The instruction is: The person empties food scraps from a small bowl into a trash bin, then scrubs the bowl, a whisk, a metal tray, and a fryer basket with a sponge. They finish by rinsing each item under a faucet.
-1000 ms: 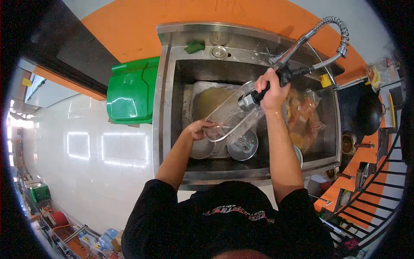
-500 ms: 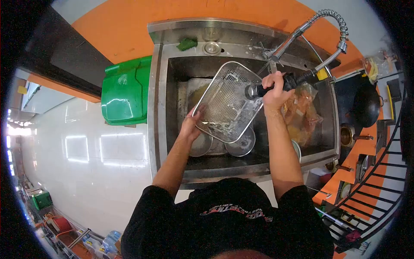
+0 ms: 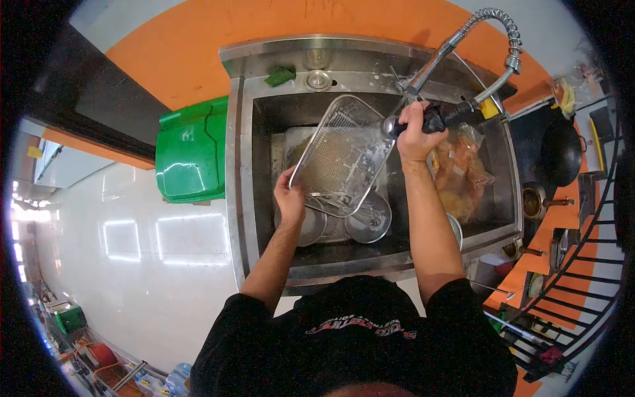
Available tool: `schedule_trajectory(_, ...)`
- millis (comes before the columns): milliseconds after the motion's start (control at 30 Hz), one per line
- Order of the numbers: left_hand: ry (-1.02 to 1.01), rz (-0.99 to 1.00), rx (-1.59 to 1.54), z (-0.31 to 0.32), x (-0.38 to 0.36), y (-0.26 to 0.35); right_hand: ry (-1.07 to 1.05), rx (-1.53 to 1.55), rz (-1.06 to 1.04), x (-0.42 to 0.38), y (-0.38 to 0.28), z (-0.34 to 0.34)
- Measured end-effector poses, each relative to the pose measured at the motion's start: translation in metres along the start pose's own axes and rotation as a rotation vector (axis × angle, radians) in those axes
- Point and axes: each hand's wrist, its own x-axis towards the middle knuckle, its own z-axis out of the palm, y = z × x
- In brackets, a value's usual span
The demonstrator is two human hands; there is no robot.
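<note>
My left hand [image 3: 290, 197] grips the left rim of a rectangular wire-mesh basket [image 3: 340, 159], which is tilted over the left part of the steel sink [image 3: 264, 165]. My right hand [image 3: 422, 135] is wrapped round the black handle of a spray faucet [image 3: 433, 119]. Its nozzle points left at the mesh, and water spreads over the basket's right side. Below the basket, two round metal bowls or lids sit in the sink: one on the left [image 3: 309, 228], the other, a wet one [image 3: 370, 228], to its right.
A plastic bag with orange-brown contents [image 3: 460, 172] lies in the right basin. On the back ledge are a green scouring pad [image 3: 280, 76] and a drain strainer [image 3: 319, 81]. A green bin [image 3: 192, 152] stands left of the sink; a wok [image 3: 561, 155] is at the right.
The basket has shifted slightly left and tilted more in my left hand. My right hand has moved a little left and up with the spray faucet, which still sprays the mesh.
</note>
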Motion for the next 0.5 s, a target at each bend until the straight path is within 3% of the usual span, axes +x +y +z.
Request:
schedule_trajectory(167,-0.016,0.285,0.2,0.003,0.003,0.023,-0.095,-0.037,-0.003,0.007,0.001,-0.009)
schedule_trajectory(233,-0.025,0.292,0.193,0.005,0.0,0.035,-0.072,-0.06,-0.061,0.008,0.004,-0.01)
schedule_trajectory(333,-0.028,0.32,0.151,0.007,0.0,0.043,-0.105,0.017,0.069,0.009,0.003,-0.013)
schedule_trajectory(433,0.013,0.199,0.02,0.005,0.004,0.043,-0.047,-0.051,-0.027,0.008,-0.006,-0.006)
schedule_trajectory(500,-0.043,-0.001,-0.129,-0.01,0.023,0.011,-0.097,0.245,0.196,0.001,-0.024,-0.002)
